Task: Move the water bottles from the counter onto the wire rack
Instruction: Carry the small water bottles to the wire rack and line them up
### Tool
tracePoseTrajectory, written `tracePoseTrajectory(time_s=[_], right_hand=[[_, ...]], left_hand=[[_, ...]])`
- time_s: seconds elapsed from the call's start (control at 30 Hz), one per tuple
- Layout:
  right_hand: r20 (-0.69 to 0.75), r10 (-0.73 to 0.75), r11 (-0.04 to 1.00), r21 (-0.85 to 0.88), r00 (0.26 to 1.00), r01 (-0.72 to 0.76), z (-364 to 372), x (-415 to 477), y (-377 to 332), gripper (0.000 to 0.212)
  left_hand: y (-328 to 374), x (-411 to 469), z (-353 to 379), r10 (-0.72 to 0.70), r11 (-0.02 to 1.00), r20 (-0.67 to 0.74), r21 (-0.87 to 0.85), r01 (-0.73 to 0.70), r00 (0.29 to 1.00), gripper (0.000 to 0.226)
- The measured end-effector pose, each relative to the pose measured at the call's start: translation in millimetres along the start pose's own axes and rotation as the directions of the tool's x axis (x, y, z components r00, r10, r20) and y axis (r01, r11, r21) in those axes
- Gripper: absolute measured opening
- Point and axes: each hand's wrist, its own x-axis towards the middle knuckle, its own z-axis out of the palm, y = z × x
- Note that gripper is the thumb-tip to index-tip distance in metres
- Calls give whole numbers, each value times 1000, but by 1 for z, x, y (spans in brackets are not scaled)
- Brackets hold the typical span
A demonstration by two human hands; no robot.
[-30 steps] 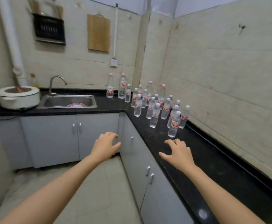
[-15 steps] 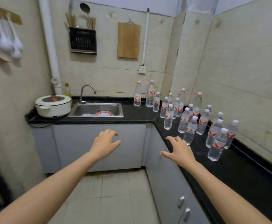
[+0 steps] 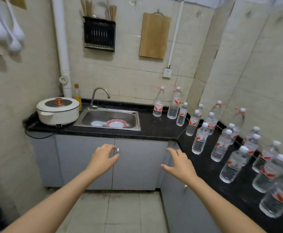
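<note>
- Water bottles (image 3: 200, 139) upright, crowded on black tabletop (image 3: 155, 127), far corner thru near right; none held.
- Left hand (image 3: 102, 158) & right hand (image 3: 181, 165) empty, fingers loosely spread, hovering before cabinets (image 3: 137, 165), apart from bottles.
- Prob. full: weighty, thin-walled, squashy, slick; best wrapped round mid-body.
- Wire rack not in view.

No readable text — the water bottles (image 3: 199, 140) right of the sink (image 3: 138, 121) wear red-and-white labels (image 3: 158, 107) — print too blurred.
</note>
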Motion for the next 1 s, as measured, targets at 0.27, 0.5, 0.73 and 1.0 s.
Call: tracePoseTrajectory(time_s=[0.27, 0.5, 0.73, 1.0], right_hand=[[-63, 130, 991, -1, 990, -130, 13, 128, -24, 68], [-84, 283, 959, 30, 956, -281, 24, 183, -21, 66], [-150, 429, 901, 145, 891, -409, 25, 198, 39, 64], [-269, 416, 886, 335, 869, -321, 31, 264, 125, 58]], left_hand=[[-44, 163, 5, 85, 985, 32, -152, -79, 996, 38], [-52, 271, 45, 162, 974, 156, -183, -133, 974, 38], [-25, 322, 120, 233, 964, 311, -201, -176, 921, 38], [51, 410, 182, 292, 947, 318, -230, -225, 902, 37]])
